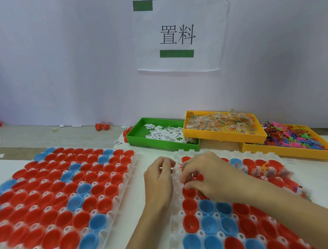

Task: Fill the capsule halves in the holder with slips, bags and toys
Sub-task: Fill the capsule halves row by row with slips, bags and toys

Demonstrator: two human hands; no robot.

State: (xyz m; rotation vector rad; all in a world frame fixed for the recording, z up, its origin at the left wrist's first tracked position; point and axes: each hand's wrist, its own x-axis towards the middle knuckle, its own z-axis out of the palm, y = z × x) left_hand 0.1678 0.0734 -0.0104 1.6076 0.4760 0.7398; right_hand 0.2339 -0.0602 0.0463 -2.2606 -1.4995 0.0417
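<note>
**Both hands worked over the right holder**

The right holder [180, 239], a clear plastic grid at five o'clock on the white surface [146, 155], held red and blue capsule halves [206, 207]. Some halves at its two o'clock edge already carried small bags [269, 173]. The right hand [204, 176] hovered over the far rows, its fingers [185, 176] curled and pinching small pieces too hidden to name. The left hand [159, 179] rested just beside it, fingers loosely curled; whether they held anything could not be told. A second holder [123, 188] of halves lay at nine o'clock. At one o'clock sat a green tray [136, 138] of slips, a yellow tray [227, 137] of bags and another yellow tray [291, 151] of toys. A paper sign [177, 34] hung on the wall.
</note>
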